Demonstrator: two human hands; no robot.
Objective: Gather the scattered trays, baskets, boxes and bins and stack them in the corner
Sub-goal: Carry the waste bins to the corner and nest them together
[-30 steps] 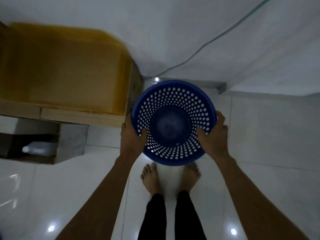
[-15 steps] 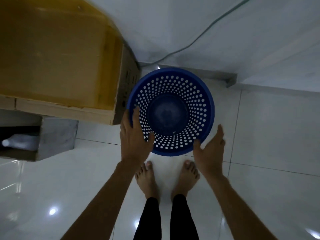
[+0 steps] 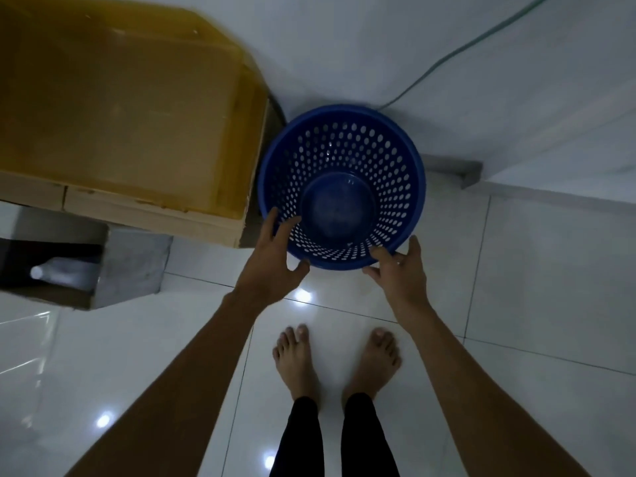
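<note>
— Fingers [image 3: 273, 220] of my left hand [image 3: 272, 266] are spread and nearly straight, tips on the near rim of the blue basket [image 3: 344, 156]. They grip nothing.
— And your right?
— My right hand [image 3: 401, 273] lies loose against the rim on the other side, fingers a little bent, nothing clasped in it.
— Where does the basket stand?
— Upright, mouth up, at the foot of the white wall [image 3: 378, 46], just beside the pale box [image 3: 155, 215] that carries the yellow tray [image 3: 120, 108]. That stack hems it in on my left, and the grey skirting [image 3: 457, 170] runs behind it on the right.
— Anything else about?
— A green cable [image 3: 447, 60] runs down the wall towards the basket. Lower left, an open grey box [image 3: 137, 266] holds a white bottle [image 3: 58, 273] lying inside.
— Materials?
— The basket is round, tapering, glossy plastic, its walls pierced with rows of oval holes and its base solid. The tray is cloudy, see-through yellow plastic with cut corners. The floor [image 3: 550, 304] is shiny white tile with bright glints.
— Your arms?
— Both are bare and reach forward and down, backs of the hands up. My bare feet [image 3: 296, 359] stand behind the hands.
</note>
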